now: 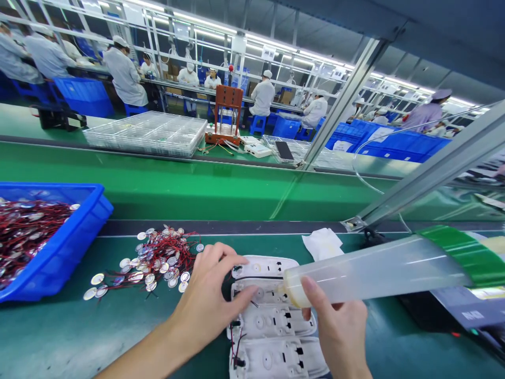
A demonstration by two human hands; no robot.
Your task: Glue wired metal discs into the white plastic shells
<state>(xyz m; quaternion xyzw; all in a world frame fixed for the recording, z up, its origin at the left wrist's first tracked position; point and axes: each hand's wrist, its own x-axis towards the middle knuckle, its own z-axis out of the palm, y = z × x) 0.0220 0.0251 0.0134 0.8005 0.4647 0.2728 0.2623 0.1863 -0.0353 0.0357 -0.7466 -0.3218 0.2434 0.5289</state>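
Several white plastic housings lie in a row on the green mat in front of me. My left hand rests on their left side, fingers bent and touching the second housing from the top. My right hand grips a large translucent glue syringe with a green band, its tip pointing left over the housings. A pile of small round metal discs with red wires lies to the left of my left hand.
A blue bin full of wired discs stands at the left. A white tissue lies behind the housings. Beyond a green conveyor are clear trays and an orange fixture. Several workers sit at far benches.
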